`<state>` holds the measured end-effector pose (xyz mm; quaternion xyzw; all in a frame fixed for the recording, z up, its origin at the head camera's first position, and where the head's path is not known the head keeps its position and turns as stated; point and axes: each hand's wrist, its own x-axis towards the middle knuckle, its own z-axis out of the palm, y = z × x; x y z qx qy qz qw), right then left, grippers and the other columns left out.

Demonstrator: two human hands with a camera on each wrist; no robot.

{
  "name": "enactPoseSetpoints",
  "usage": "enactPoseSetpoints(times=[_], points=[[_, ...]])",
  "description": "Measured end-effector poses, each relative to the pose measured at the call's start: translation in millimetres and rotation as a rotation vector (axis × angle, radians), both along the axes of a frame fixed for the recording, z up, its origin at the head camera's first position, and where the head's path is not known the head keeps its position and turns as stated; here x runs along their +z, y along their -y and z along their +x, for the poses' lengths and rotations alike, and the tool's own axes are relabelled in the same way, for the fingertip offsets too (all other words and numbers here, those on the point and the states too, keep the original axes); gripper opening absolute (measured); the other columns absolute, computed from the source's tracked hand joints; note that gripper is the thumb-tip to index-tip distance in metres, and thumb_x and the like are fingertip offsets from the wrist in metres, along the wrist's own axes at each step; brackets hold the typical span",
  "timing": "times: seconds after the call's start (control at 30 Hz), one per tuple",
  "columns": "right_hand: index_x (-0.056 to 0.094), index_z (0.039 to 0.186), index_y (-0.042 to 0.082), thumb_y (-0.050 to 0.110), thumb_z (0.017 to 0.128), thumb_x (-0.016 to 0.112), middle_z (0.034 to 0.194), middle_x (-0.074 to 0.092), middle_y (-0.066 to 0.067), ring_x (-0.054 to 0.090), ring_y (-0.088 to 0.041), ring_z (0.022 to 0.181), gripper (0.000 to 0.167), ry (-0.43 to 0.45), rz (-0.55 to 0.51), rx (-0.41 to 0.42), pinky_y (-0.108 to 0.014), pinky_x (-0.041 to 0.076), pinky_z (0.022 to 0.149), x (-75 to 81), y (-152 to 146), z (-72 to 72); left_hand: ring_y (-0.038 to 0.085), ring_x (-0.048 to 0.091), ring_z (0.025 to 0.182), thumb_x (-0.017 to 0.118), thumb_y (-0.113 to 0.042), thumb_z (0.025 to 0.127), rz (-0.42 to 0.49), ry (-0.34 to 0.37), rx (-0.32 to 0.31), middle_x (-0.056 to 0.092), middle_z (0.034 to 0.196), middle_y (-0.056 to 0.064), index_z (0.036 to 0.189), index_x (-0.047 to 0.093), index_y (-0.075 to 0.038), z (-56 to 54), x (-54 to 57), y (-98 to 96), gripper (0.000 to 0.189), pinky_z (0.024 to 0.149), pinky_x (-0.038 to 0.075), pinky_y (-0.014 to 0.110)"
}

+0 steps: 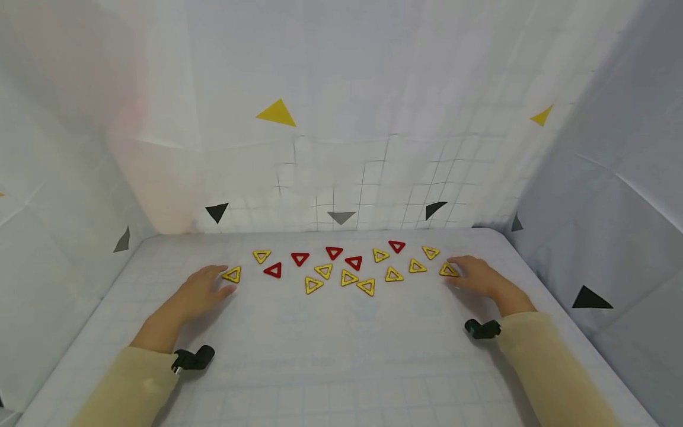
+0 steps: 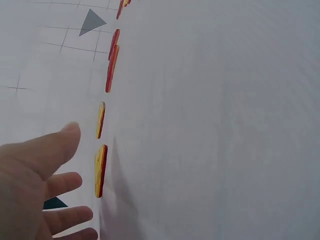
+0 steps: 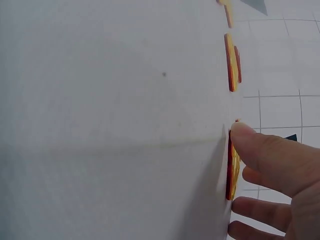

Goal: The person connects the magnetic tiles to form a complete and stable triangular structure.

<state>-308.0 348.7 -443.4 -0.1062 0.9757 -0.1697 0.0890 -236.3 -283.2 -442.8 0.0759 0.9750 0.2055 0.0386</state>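
Hollow triangles lie flat in a loose band across the far part of the table (image 1: 341, 344), some yellow and some red. At the left end, my left hand (image 1: 205, 290) is beside a yellow triangle (image 1: 239, 274), thumb and fingers spread apart. The left wrist view shows this yellow triangle (image 2: 100, 172) edge-on, with nothing in the hand's grasp. My right hand (image 1: 477, 277) reaches around the rightmost yellow triangle (image 1: 449, 275), fingers beyond it and thumb on the near side. In the right wrist view, the thumb overlaps that yellow triangle (image 3: 234, 175) and the other fingers are spread.
Between the hands lie several red triangles, such as one left of centre (image 1: 280, 270), and several more yellow ones. A white sheet wall (image 1: 341, 166) with printed triangles stands behind the table. Side walls (image 1: 619, 237) rise at left and right. Each wrist carries a black camera (image 1: 194, 358).
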Motion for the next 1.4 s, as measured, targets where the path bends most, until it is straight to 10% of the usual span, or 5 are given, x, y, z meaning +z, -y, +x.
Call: enactPoseSetpoints(times=[0.9,1.4], points=[[0.061,0.125,-0.001,0.029,0.087,0.080,0.116,0.058,-0.019,0.052,-0.034,0.106,0.051,0.068,-0.197,-0.162,-0.050,0.045,0.091,-8.5,6.2,-22.8,0.041,0.050,0.115,0.072,-0.044,0.089,0.123,0.091,0.173,0.054,0.127,0.026,0.140,0.054,-0.007,-38.3,-11.1,-2.3,0.066,0.091,0.039,0.060],[0.062,0.120,0.004,0.028,0.082,0.081,0.110,0.061,-0.013,0.055,-0.031,0.101,0.049,0.102,-0.194,-0.112,-0.048,0.047,0.089,-12.3,13.5,-12.2,0.032,0.054,0.100,0.075,-0.030,0.090,0.137,0.053,0.148,0.059,0.109,0.017,0.125,0.060,0.002,-29.5,-13.1,-14.1,0.049,0.087,0.044,0.051]])
